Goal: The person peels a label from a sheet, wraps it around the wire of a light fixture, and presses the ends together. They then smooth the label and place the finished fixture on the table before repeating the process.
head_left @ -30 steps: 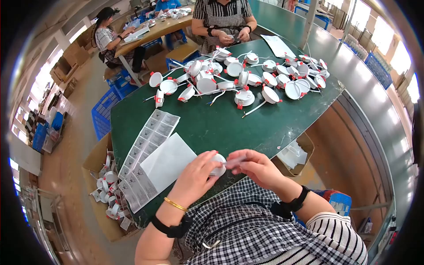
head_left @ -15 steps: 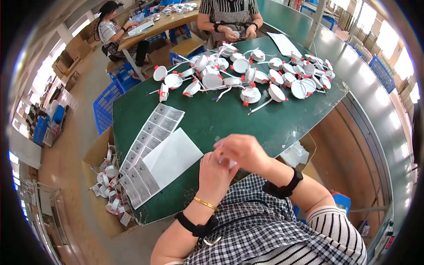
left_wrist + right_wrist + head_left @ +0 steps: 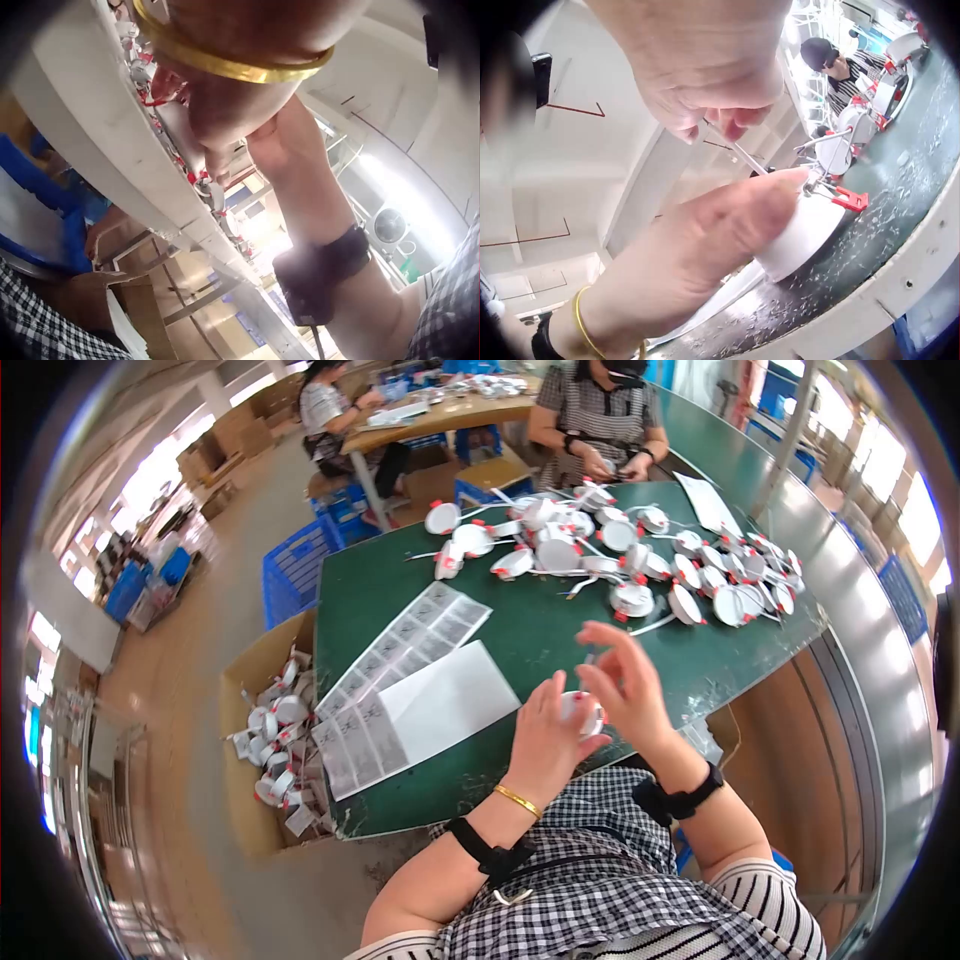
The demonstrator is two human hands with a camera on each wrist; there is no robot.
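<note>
In the head view, my left hand (image 3: 545,735) grips a small white round downlight (image 3: 583,710) low over the near edge of the green table. The right wrist view shows this downlight (image 3: 810,236) from the side, with a red spring clip (image 3: 851,199) and the left thumb against its body. From it a thin white cable (image 3: 739,156) runs up to my right hand (image 3: 705,82), whose curled fingers pinch it. In the head view the right hand (image 3: 635,695) is just right of the downlight. The left wrist view hides the downlight behind the hand.
Many downlights (image 3: 557,554) lie heaped across the table's far side. A printed label sheet (image 3: 400,650) and white paper (image 3: 450,700) lie at left. A cardboard box (image 3: 245,800) of white parts stands beside the table. A person (image 3: 600,425) works opposite.
The right hand crossed over the left hand half a second ago and has since drawn back to the right, uncovering the downlight. The head view has turned, so the table appears further right.
</note>
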